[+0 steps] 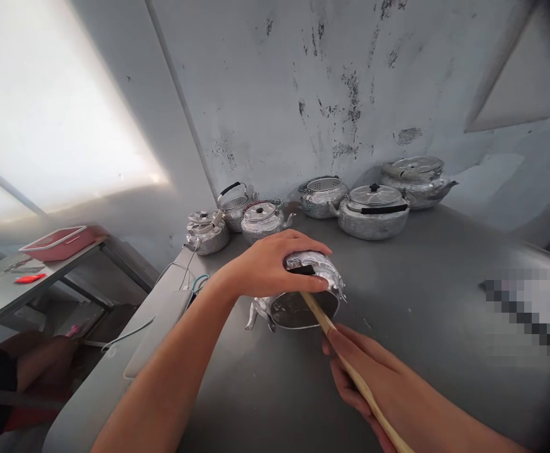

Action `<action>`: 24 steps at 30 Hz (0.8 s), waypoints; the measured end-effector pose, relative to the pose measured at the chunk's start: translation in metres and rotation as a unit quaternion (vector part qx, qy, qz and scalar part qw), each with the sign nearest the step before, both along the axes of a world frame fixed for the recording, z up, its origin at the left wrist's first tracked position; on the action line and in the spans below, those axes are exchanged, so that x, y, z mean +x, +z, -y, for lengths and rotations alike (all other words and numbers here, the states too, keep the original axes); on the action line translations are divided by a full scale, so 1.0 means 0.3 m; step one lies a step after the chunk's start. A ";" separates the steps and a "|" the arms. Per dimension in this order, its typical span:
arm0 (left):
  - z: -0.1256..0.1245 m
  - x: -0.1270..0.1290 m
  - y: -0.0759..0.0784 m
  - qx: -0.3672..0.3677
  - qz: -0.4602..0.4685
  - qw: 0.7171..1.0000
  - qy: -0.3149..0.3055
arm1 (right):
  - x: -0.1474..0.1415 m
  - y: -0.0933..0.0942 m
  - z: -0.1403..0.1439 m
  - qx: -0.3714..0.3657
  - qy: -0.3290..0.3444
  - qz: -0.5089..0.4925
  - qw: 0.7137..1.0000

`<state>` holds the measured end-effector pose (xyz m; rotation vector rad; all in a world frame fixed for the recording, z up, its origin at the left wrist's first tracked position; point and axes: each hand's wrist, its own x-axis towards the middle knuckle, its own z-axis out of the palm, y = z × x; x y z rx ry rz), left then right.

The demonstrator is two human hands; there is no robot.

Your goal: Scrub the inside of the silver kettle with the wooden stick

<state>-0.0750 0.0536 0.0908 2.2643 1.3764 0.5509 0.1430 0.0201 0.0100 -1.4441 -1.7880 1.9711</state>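
Fingers of the left hand (275,264) curled over a tipped aluminium kettle (303,292) lying near the middle of the grey table (445,327), its open mouth facing the person. The right hand (355,371) was closed around a wooden stick (350,371) poked into that mouth. Pressed too hard, the stick could probably slide the kettle away, toward the 6 kettles (374,211) by the wall.

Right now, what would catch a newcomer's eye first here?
At centre, the left hand grips a shiny aluminium kettle tipped on its side on the grey metal table, while the right hand pushes a long wooden stick into its open mouth. Behind, a row of similar silver kettles lines the stained wall.
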 end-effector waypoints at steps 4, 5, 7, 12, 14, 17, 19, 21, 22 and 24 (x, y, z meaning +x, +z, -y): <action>0.000 0.000 -0.002 0.002 0.003 1.000 0.000 | 0.003 -0.014 0.000 0.025 0.010 -0.017 1.000; 0.000 0.000 -0.002 0.004 0.002 1.000 -0.001 | 0.004 -0.015 0.001 0.029 0.010 -0.026 0.999; -0.001 -0.001 -0.002 0.008 0.001 1.000 -0.001 | 0.006 -0.013 0.003 0.023 0.013 -0.023 0.999; -0.003 -0.004 -0.004 0.003 0.000 1.000 0.004 | 0.001 0.005 -0.002 0.008 0.006 -0.008 1.000; -0.003 -0.005 -0.003 -0.005 -0.002 1.000 0.004 | -0.003 0.006 -0.009 0.007 0.000 -0.011 1.000; 0.000 -0.004 0.004 -0.025 0.002 1.000 0.014 | -0.006 0.000 -0.021 0.004 0.010 -0.003 1.000; 0.003 -0.006 0.013 -0.039 0.011 0.999 0.016 | -0.005 -0.006 -0.027 0.005 0.017 0.000 1.000; 0.005 -0.014 0.022 -0.059 0.040 0.997 0.013 | -0.001 -0.014 -0.028 0.014 0.021 0.000 1.000; 0.003 -0.022 0.025 -0.072 0.065 0.995 0.015 | 0.001 -0.018 -0.028 0.018 0.023 -0.001 1.000; -0.008 -0.051 0.024 -0.083 0.117 0.989 0.042 | 0.005 -0.029 -0.028 0.020 0.025 -0.003 0.999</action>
